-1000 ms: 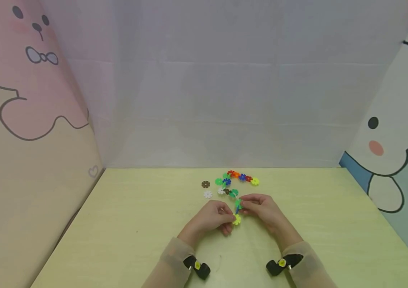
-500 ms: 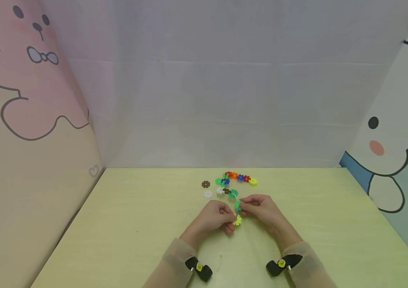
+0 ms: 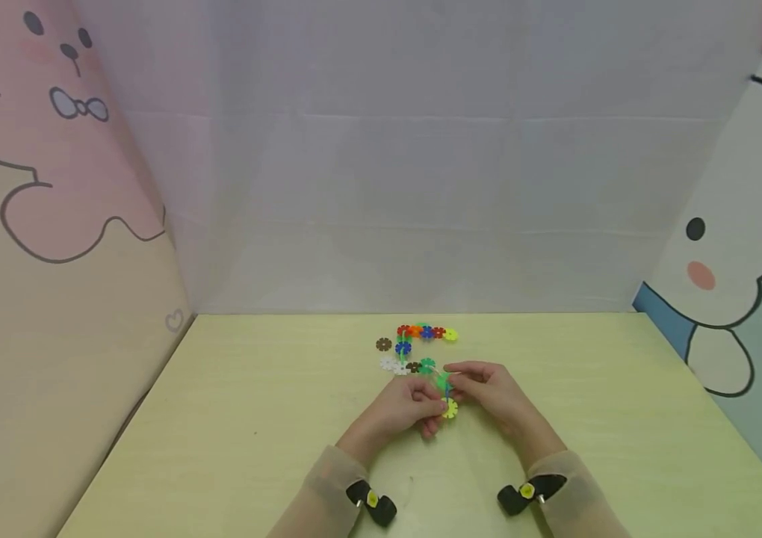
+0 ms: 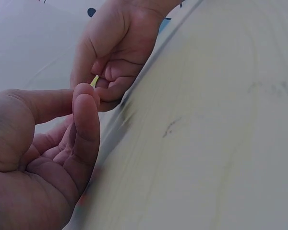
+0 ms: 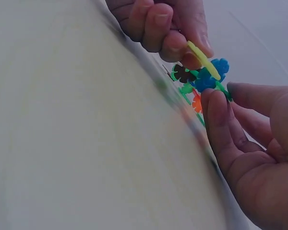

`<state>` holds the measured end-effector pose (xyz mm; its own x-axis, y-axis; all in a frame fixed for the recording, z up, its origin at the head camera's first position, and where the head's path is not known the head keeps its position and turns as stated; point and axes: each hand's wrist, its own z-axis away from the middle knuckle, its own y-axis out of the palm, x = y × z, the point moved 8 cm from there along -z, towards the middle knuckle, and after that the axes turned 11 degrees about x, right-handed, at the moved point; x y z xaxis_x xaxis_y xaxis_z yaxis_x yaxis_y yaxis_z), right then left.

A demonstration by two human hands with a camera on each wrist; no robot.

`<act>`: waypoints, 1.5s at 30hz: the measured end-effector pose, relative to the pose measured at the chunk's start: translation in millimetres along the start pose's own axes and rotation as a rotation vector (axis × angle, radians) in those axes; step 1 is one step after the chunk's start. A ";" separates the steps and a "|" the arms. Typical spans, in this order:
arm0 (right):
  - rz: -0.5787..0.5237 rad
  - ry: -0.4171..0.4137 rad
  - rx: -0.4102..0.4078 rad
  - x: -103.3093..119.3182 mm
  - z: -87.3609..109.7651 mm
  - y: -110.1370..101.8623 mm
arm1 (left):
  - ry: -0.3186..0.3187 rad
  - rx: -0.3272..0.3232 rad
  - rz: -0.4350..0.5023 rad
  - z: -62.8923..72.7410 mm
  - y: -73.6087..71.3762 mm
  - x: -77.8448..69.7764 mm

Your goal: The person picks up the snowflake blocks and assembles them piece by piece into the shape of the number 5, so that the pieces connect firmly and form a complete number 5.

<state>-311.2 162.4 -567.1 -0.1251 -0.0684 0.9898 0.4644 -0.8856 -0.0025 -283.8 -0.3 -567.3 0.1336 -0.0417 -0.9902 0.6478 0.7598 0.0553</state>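
Between thumb and fingers my left hand (image 3: 397, 407) pinches a yellow snowflake disc (image 3: 451, 409). A blue snowflake disc (image 5: 213, 74) joins it to a green snowflake disc (image 3: 442, 381), which my right hand (image 3: 491, 388) pinches at its edge. In the right wrist view the yellow disc (image 5: 204, 60) is seen nearly edge-on, slotted at the blue one. From the green disc a chain of linked snowflake discs (image 3: 403, 348) trails away across the table, bending and ending in another yellow disc (image 3: 450, 335). The left wrist view shows just a sliver of the yellow disc (image 4: 94, 80) behind my fingertips.
A loose brown disc (image 3: 384, 344) lies left of the chain. Close by, a white disc (image 3: 388, 363) sits right at the chain's bend. The pale wooden table (image 3: 253, 388) ends at a white back sheet, with cartoon-printed panels on both sides.
The far part of the chain has swung left and its bend now comes up to the loose white disc. The held yellow disc has shifted slightly right; both hands keep their grips.
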 end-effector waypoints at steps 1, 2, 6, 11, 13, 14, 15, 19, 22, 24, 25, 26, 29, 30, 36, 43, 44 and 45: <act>0.008 0.002 0.007 0.0 0.9 -1.5 | -0.001 -0.006 -0.012 0.2 -0.2 -0.4; 0.013 0.003 0.016 0.2 1.8 -2.7 | -0.001 -0.014 -0.018 0.4 -0.2 -1.0; 0.043 0.028 0.094 1.4 6.0 -3.8 | 0.002 -0.053 0.004 -0.1 -1.0 -2.0; 0.045 0.055 0.208 0.5 10.1 -0.1 | 0.010 -0.113 0.024 -2.1 -3.1 -2.3; 0.029 0.056 0.229 0.0 10.5 1.2 | 0.010 -0.122 0.018 -2.5 -3.5 -2.1; 0.023 0.055 0.233 -0.3 10.4 1.5 | 0.008 -0.121 0.015 -2.6 -3.7 -1.9; 0.017 0.057 0.231 -0.8 10.2 1.5 | 0.007 -0.118 0.010 -2.4 -4.0 -1.9; 0.015 0.064 0.190 -3.2 9.3 -3.7 | -0.007 -0.138 -0.029 -0.1 -11.4 -2.6; 0.011 0.064 0.155 -5.4 8.5 -9.5 | -0.015 -0.197 -0.096 4.3 -28.4 -3.5; -0.004 0.061 0.142 -7.1 8.4 -12.6 | -0.026 -0.254 -0.139 9.2 -43.6 -4.3; -0.012 0.055 0.143 -6.9 8.6 -13.3 | -0.029 -0.289 -0.172 12.1 -52.0 -5.0; -0.018 0.054 0.143 -7.1 9.1 -14.0 | -0.032 -0.326 -0.199 15.5 -60.3 -5.5; -0.033 0.042 0.151 -6.2 10.5 -14.8 | -0.051 -0.439 -0.257 25.8 -81.8 -6.7; -0.037 0.038 0.152 -5.7 10.9 -15.0 | -0.057 -0.471 -0.278 28.7 -87.8 -7.0; -0.020 0.042 0.123 -3.9 12.8 -19.6 | -0.113 -0.486 -0.429 35.2 -104.0 -4.1; -0.007 0.060 0.078 -2.8 16.2 -26.5 | -0.136 -0.394 -0.522 32.5 -104.2 -0.9; -0.011 0.062 0.076 -3.1 16.3 -26.8 | -0.140 -0.391 -0.519 32.4 -104.3 -0.2; -0.014 0.062 0.079 -3.3 16.3 -26.8 | -0.139 -0.389 -0.521 32.3 -104.2 -0.2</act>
<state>-308.9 193.8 -568.0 -0.1852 -0.0869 0.9789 0.5293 -0.8481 0.0249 -327.1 -100.4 -568.8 -0.0115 -0.5309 -0.8474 0.3393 0.7951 -0.5027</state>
